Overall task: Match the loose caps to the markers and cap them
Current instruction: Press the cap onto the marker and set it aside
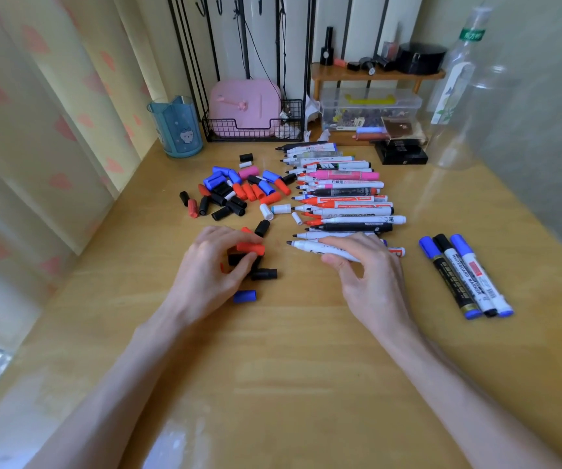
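A row of uncapped markers [343, 194] lies in the middle of the wooden desk [289, 350], tips pointing left. Left of it is a heap of loose caps [239, 191] in red, blue, black, white and pink. My right hand [364, 269] grips a white marker [320, 248] with a dark tip at the near end of the row. My left hand [211, 265] pinches a red cap [250, 248] above a few black caps [264, 274]. A blue cap [245, 296] lies just in front. Three capped markers [465, 275] lie apart on the right.
At the back stand a blue cup [176, 128], a black wire basket [255, 128] with a pink item, a clear box [369, 108] under a small wooden shelf [374, 74], a black box [401, 152] and a clear bottle [459, 89]. A curtain [46, 106] hangs on the left.
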### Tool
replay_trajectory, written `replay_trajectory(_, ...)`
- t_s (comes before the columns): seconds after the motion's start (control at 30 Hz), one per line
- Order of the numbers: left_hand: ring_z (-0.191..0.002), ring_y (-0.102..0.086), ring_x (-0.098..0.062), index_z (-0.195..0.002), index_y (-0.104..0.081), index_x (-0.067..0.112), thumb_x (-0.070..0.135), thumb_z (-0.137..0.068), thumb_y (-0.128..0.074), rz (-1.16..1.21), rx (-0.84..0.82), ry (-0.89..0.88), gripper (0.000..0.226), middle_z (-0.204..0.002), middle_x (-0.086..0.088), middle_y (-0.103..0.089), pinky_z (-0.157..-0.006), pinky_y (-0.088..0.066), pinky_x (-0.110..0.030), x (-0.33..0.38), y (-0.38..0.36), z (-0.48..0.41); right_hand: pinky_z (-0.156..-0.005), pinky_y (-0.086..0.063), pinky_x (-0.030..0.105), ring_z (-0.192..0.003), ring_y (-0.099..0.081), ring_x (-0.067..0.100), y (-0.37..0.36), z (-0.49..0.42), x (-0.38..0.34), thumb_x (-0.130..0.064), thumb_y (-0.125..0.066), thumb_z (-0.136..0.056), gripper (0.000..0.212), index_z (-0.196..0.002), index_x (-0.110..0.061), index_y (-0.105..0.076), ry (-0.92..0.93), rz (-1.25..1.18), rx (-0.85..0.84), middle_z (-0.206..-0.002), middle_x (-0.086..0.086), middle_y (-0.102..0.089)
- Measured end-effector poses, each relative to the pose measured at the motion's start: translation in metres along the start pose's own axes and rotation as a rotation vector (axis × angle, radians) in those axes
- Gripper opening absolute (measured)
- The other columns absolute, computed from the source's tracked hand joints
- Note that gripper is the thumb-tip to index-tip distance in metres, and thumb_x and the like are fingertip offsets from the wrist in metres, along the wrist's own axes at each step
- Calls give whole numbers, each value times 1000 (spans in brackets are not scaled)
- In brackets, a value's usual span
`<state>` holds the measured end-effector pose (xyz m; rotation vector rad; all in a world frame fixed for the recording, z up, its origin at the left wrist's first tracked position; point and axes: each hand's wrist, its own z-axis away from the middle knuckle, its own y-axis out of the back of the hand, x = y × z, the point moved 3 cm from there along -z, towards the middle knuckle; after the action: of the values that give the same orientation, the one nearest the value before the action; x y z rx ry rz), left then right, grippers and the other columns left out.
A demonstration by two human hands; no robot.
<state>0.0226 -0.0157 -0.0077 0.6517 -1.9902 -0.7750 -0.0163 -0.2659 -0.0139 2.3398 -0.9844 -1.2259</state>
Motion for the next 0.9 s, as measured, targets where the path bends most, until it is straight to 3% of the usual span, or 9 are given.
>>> replay_trajectory(0.2, -110, -56, -8, -118, -75, 27, 23, -96, -72, -27, 16, 2, 22, -110, 14, -71, -100, -47, -31, -4, 1, -2, -92, -45, 17, -100, -63, 8, 1, -1, -1, -8, -78, -91, 25, -113, -18, -78, -15, -8, -15, -102, -12, -73)
replay_trajectory(0.33, -113, -58, -12, -115, -75, 26, 26, -98, -70, -8, 71, 66, 18, -113, 13, -72, -98, -45, -31, -11, 9, -4, -93, -43, 12, -101, -61, 5, 2, -1, -2, -6, -77, -91, 26, -114, -19, -78, -24, -25, -16, -101, -15, -72)
replay_trajectory(0.57, -106, -63, -14, -116, -75, 24, 17, -99, -63, -28, 200, 240, 22, -114, 10, -72, -89, -53, -42, -50, 24, -20, -92, -48, 21, -101, -62, 3, 2, -3, -2, -4, -78, -90, 28, -113, -19, -78, -24, -56, -5, -100, -17, -71)
replay_trajectory(0.77, -104, -66, -27, -119, -73, 22, 17, -95, -64, -116, 186, 355, 26, -108, -2, -72, -89, -56, -45, -87, 20, -69, -94, -47, 21, -103, -64, 6, -3, -4, 0, -6, -78, -91, 30, -116, -23, -78, -41, -57, -13, -101, -16, -72)
replay_trajectory(0.9, -112, -63, -35, -125, -71, 22, 28, -95, -68, -230, 154, 422, 31, -119, -5, -72, -92, -54, -47, -106, 10, -111, -88, -46, 19, -96, -63, 9, -7, -6, 4, -4, -77, -91, 32, -117, -24, -78, -67, -62, -12, -95, -17, -70)
